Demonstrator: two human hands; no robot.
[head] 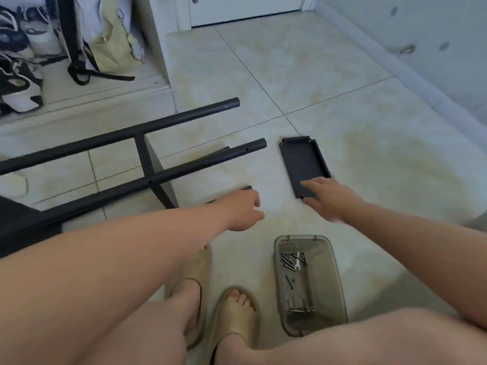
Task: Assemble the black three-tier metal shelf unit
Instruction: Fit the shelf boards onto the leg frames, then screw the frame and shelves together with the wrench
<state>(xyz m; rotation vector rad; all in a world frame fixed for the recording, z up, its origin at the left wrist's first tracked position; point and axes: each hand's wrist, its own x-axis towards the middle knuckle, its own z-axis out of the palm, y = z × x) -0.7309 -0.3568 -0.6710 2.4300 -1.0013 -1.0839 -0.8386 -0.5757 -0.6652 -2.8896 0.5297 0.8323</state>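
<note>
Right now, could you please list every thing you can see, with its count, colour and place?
Black metal frame with round tubes: one, black, lying on the floor, left.
Black rectangular metal shelf tray: one, black, flat on the tiles, centre, under the right hand's fingertips.
Clear grey plastic box: one, smoky grey, floor, lower centre, beside the feet.
Silver screws: several, silver, inside the box.
Small spanner: one, silver, among the screws.
Bags: several, pale and black, upper left.
Beige slippers: two, on the feet.
Left hand: open, near the frame.
Right hand: open, touching the tray.
</note>
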